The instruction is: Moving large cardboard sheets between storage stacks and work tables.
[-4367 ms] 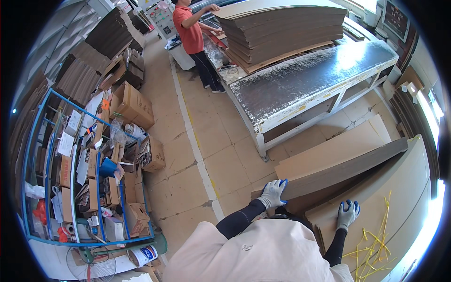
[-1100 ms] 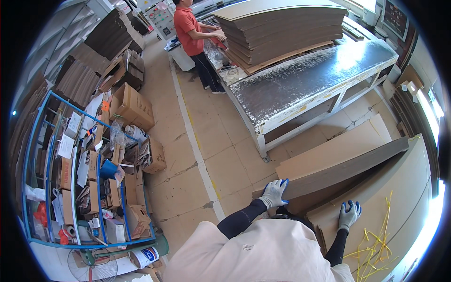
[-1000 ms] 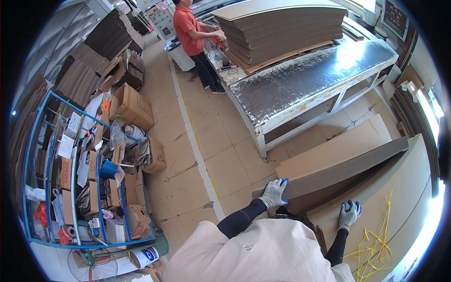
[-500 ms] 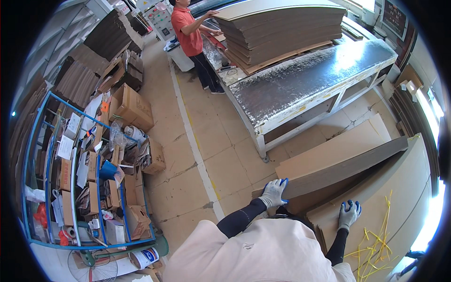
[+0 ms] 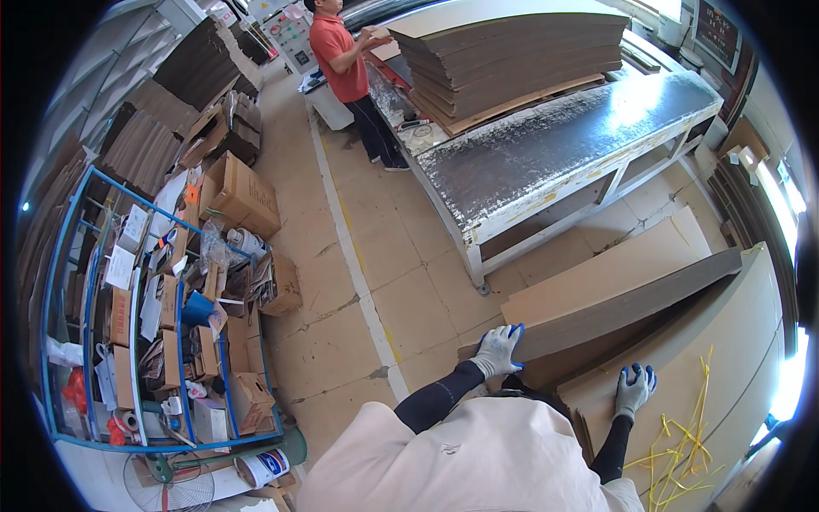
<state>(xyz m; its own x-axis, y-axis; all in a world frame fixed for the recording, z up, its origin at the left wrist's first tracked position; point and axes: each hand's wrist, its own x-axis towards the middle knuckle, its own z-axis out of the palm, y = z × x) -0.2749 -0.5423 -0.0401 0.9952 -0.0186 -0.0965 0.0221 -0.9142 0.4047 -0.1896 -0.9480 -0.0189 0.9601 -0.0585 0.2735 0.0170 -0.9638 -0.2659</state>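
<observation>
I lean over a low stack of large cardboard sheets (image 5: 614, 282) lying on the floor. My left hand (image 5: 499, 348), in a grey glove with blue fingertips, grips the near left corner of the upper sheets. My right hand (image 5: 635, 389), gloved the same way, rests flat with fingers spread on the wide lower cardboard sheet (image 5: 725, 358). My dark sleeves and pale shirt fill the lower middle of the view.
A long metal-topped table (image 5: 554, 154) carries a tall pile of cardboard sheets (image 5: 520, 51). A person in a red shirt (image 5: 341, 60) stands at its far end. A blue rack (image 5: 145, 324) of boxes and clutter stands left. Yellow straps (image 5: 682, 444) lie at lower right.
My hands have stayed in place on the cardboard. The person in the red shirt has shifted their arms at the far table.
</observation>
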